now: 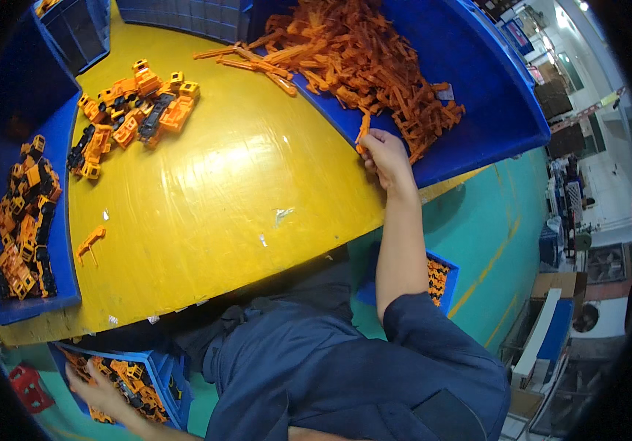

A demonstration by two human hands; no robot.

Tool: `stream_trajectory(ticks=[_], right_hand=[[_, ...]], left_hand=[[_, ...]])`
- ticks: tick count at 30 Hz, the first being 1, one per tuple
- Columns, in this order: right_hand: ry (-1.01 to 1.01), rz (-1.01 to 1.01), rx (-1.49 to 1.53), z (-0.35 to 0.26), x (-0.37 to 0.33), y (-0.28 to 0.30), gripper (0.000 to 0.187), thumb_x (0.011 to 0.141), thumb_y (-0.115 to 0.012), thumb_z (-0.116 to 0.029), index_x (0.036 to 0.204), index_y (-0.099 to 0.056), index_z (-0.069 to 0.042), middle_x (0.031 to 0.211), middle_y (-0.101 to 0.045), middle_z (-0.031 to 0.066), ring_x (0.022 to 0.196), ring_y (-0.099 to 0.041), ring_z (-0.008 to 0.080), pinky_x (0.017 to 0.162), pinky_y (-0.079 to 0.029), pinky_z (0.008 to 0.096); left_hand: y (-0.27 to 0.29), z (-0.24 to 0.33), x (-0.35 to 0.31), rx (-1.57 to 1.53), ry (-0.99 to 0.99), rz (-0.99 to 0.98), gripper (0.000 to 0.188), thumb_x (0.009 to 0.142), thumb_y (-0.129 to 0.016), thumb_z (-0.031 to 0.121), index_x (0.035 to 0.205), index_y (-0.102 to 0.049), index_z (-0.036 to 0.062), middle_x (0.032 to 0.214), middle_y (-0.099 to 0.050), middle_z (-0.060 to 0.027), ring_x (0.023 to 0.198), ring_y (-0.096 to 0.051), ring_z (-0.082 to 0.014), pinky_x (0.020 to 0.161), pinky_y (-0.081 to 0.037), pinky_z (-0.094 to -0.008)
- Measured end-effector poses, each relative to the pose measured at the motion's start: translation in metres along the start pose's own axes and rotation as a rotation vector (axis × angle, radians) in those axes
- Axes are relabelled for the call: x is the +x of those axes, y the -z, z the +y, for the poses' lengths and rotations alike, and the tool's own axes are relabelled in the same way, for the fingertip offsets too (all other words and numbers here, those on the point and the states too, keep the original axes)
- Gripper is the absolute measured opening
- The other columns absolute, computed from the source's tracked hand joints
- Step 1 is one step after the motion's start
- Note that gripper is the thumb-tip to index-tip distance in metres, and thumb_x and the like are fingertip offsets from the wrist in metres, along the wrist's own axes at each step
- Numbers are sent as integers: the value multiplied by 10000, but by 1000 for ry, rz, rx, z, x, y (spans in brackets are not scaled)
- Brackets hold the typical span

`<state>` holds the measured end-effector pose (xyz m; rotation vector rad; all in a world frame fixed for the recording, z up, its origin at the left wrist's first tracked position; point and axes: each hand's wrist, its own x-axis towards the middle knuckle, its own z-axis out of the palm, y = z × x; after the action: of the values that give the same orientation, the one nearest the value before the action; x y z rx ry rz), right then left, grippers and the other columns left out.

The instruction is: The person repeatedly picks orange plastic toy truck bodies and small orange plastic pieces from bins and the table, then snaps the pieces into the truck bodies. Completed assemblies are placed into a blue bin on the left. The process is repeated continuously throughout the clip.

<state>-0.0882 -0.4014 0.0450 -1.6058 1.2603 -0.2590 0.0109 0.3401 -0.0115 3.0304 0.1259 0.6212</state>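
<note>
My right hand [387, 158] is closed on a long orange plastic toy part [364, 131] at the near edge of a big blue bin [489, 121]. Inside that bin lies a heap of similar orange parts [360, 59]. At the lower left, my left hand [101, 391] is over a blue crate [156, 367] below table height, fingers apart and holding nothing I can see. Orange and black toy trucks [128, 378] fill this crate, right beside my fingers.
On the yellow table [206, 191] lie a cluster of toy trucks [136, 106] and one loose orange part [91, 245]. A blue bin [66, 272] at left holds more trucks. Another blue crate [448, 283] stands below the table's right side; a red crate [31, 389] is at lower left.
</note>
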Motion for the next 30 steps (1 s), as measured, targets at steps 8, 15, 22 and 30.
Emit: stream_trajectory(ticks=[8,15,22,30], right_hand=[[122,-593,216,4,-97,-73,125,989,-657,-144,1076,-666,-54,783,-612,-35,567,-506,23,515,-429,189],[-88,-1193,117,10,-155,-107,181,998,-657,-221,1056,-707,-58,781,-618,-34,568,-505,52,515,-416,215],[434,-1066,242,11,-159,-116,677,859,-858,-348,1404,-622,-24,1129,-691,106,972,-677,176,811,-569,292],[437,-753,141,22,-175,-150,229,1003,-746,-122,1170,-703,30,988,-739,77,866,-713,151,795,-579,285]], left_hand=[[36,300,-35,-1071,-518,-466,406,837,-843,51,1228,-735,41,1134,-741,-159,1031,-720,-311,908,-584,-377],[45,346,-9,-1233,-1061,-282,328,808,-848,63,1127,-770,72,983,-733,-90,847,-714,-291,742,-594,-384],[40,329,-20,-1235,-595,-297,199,821,-832,-8,1001,-760,34,899,-709,-118,792,-715,-262,685,-575,-342],[31,347,-31,-1775,33,-922,94,1022,-688,45,1030,-598,20,962,-648,-39,895,-657,-113,833,-548,-264]])
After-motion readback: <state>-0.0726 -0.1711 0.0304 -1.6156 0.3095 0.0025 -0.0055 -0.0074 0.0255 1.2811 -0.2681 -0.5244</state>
